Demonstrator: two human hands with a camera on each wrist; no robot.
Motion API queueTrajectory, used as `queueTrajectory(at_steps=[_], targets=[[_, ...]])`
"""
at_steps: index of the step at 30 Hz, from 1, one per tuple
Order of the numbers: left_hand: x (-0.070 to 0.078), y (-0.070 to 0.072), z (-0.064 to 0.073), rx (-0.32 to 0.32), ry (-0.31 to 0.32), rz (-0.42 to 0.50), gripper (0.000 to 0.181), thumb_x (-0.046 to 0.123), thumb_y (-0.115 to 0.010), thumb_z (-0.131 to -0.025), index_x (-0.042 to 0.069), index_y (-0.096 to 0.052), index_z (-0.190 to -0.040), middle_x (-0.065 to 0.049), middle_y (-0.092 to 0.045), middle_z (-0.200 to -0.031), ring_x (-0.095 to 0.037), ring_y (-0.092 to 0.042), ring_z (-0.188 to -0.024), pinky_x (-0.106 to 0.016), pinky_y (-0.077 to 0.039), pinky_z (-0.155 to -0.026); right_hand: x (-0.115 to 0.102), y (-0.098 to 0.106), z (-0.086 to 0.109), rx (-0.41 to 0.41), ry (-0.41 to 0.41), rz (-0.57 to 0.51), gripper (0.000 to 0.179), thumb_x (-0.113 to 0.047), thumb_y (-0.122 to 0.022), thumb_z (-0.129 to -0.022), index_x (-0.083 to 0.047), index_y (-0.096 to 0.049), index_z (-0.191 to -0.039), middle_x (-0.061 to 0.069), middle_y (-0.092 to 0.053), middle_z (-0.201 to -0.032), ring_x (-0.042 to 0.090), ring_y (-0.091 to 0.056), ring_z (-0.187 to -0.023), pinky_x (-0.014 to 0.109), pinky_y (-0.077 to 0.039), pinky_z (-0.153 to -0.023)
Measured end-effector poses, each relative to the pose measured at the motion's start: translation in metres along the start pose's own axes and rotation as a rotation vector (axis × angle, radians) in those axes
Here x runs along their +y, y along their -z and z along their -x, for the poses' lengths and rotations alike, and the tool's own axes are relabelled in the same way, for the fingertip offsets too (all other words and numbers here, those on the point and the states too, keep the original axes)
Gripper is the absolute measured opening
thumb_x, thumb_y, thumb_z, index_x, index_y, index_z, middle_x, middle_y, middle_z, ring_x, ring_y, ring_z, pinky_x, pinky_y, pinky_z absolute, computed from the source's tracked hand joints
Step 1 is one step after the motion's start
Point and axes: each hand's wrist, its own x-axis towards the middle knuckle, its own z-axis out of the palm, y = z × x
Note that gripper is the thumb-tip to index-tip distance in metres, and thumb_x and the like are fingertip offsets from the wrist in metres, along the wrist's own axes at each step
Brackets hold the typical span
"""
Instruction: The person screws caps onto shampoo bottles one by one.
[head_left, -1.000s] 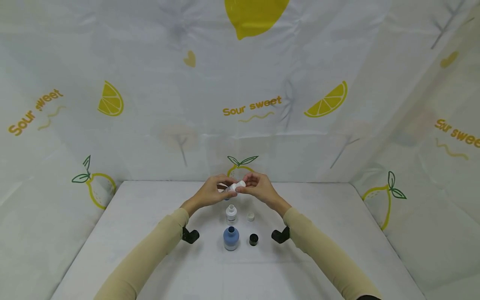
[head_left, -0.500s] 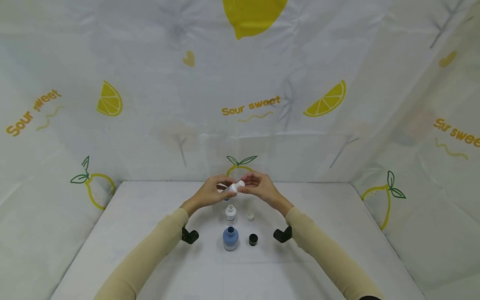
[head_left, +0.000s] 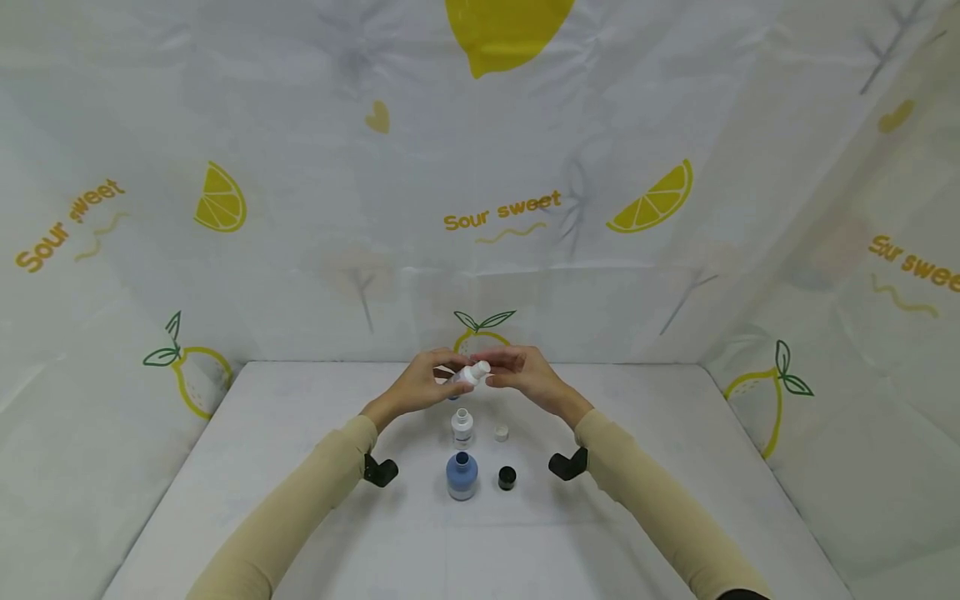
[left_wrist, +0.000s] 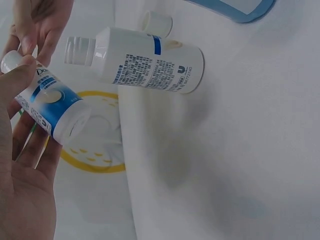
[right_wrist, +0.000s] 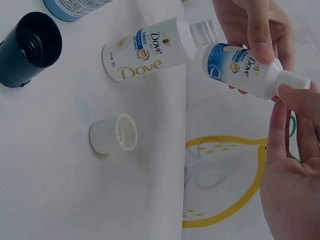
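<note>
My left hand (head_left: 424, 382) grips a small white Dove bottle (right_wrist: 239, 69) with a blue label, tilted above the table's far part. Its white cap (right_wrist: 296, 80) is on the neck and points up to the right. My right hand (head_left: 525, 377) is at that cap, the thumb right at its side and the other fingers stretched out past it. Nearer me stands a larger white Dove bottle (head_left: 462, 430) with its neck uncovered. In front of it stands a blue bottle (head_left: 462, 478), also uncapped.
A loose white cap (head_left: 501, 433) lies to the right of the white bottle. Beside the blue bottle is a black cap (head_left: 507, 477). Behind the table (head_left: 637, 467), a white lemon-print curtain (head_left: 315, 275) hangs along its far edge.
My right hand's fingers have loosened from their pinch on the cap and straightened, with the hand shifting slightly right. My left hand and the bottle it grips stay in place.
</note>
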Motion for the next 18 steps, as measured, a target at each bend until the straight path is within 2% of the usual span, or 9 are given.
queueTrajectory(at_steps=[2,6,18], targets=[[0.0005,-0.0004,-0.0005,0.001,-0.009,-0.003,0.04,0.014,-0.086,-0.094,0.001,-0.075,-0.13,-0.016,-0.074,-0.125,-0.033,-0.073,-0.119,-0.051,-0.064,-0.103,-0.0003,-0.0003,0.0,0.004,0.002,-0.003,0.042,-0.001,-0.072,-0.102,0.003,-0.065,-0.143,0.025,-0.065,-0.149,0.006,-0.073,-0.121,0.024,-0.061,-0.102],[0.0009,-0.0005,-0.0014,0.001,-0.022,-0.014,0.041,0.015,-0.086,-0.095,0.002,-0.074,-0.132,-0.016,-0.074,-0.125,-0.032,-0.073,-0.119,-0.049,-0.065,-0.102,-0.002,-0.0013,0.0003,0.02,0.007,0.003,0.041,-0.002,-0.074,-0.101,0.003,-0.067,-0.141,0.022,-0.07,-0.144,0.007,-0.074,-0.117,0.025,-0.062,-0.102],[0.0018,-0.0012,-0.0017,0.007,-0.02,-0.014,0.04,0.014,-0.085,-0.095,0.002,-0.075,-0.132,-0.016,-0.074,-0.124,-0.033,-0.073,-0.119,-0.049,-0.065,-0.103,-0.0016,-0.0026,0.0001,0.087,-0.034,0.042,0.039,-0.004,-0.079,-0.098,0.001,-0.07,-0.136,0.013,-0.075,-0.134,0.011,-0.074,-0.112,0.027,-0.064,-0.099]])
